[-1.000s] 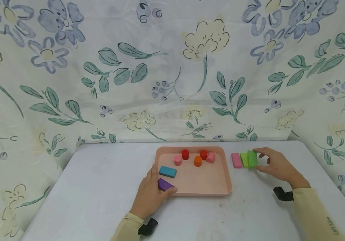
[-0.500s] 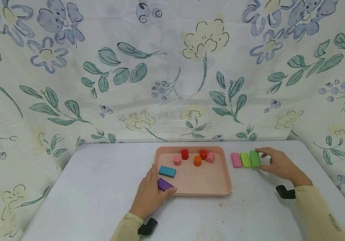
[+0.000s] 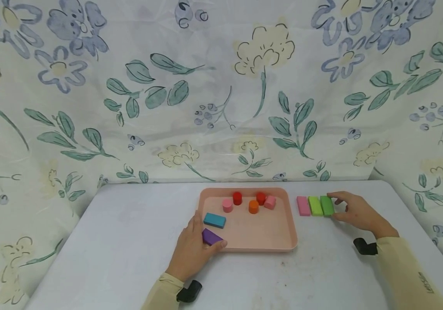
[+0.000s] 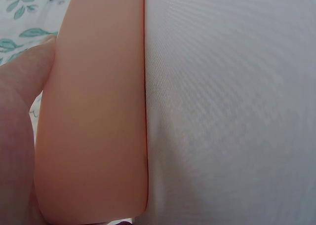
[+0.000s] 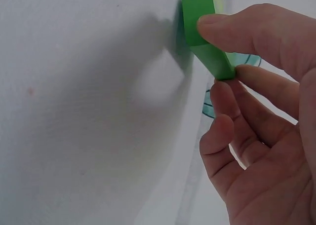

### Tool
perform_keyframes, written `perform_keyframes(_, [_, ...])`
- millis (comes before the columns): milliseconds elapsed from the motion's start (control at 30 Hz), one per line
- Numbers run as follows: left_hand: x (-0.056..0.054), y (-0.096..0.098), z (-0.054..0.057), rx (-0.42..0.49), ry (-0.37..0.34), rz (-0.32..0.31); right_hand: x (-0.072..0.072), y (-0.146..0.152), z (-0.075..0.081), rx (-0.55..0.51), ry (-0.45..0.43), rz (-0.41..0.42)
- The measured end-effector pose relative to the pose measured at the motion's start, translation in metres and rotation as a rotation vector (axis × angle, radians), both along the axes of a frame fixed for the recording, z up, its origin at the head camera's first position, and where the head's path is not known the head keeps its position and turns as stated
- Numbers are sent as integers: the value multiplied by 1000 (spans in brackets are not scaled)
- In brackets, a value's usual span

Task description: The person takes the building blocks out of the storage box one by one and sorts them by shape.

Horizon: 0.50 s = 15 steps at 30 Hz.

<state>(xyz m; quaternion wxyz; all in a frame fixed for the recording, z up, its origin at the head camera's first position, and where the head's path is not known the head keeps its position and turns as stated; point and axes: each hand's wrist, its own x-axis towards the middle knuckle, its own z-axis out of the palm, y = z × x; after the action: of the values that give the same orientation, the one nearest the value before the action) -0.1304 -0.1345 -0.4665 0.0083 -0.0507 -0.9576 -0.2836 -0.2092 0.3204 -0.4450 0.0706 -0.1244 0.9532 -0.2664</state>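
At its near left corner, my left hand (image 3: 191,249) holds the peach tray (image 3: 260,249), fingers along the left side and thumb over the front rim. The tray's outer wall (image 4: 94,111) fills much of the left wrist view. Inside, a purple block (image 3: 211,237) lies partly hidden by that hand, below a blue block (image 3: 215,220). My right hand (image 3: 355,212) pinches a green block (image 3: 327,206) by its two ends, thumb at the near end (image 5: 197,18). It stands at the right of a row with a lime block (image 3: 315,206) and a pink block (image 3: 303,206).
Several short cylinders stand in the back of the tray, among them a red one (image 3: 237,198), an orange one (image 3: 253,207) and a pink one (image 3: 227,205). The white table (image 3: 136,241) ends at a floral cloth (image 3: 221,86) behind.
The green block has moved right, from overlapping the lime block to beside it, and then lowered to the row's level. My left hand and the tray stay put.
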Motion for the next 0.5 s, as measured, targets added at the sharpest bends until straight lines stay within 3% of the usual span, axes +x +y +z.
perform_keyframes(500, [2,1,5,2,-21,3,-4,3,-5,3,-67,0])
